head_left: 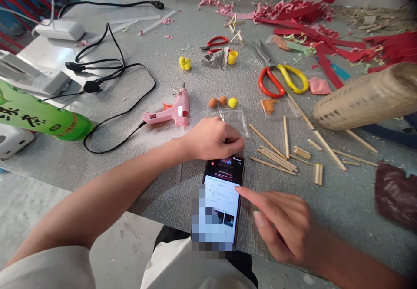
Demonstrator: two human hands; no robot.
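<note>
- Here's a loose, pale grey-white sleeve [48, 269] on the left arm!
- Matching pale shirt front [192, 267] below!
- Black legwear [167, 235] peeking out!
- Left hand [215, 138], right hand [286, 221]: both bare!

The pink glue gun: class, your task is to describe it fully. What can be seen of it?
The pink glue gun lies on its side on the grey table, plastic by its look. Its dark-tipped nozzle points away from the person. The handle, bearing a red switch, points left; a black cord leaves its end. An orange-red trigger, a white label and thin wire near the nozzle show. Neither hand holds it. Whether it is on cannot be told.
</note>
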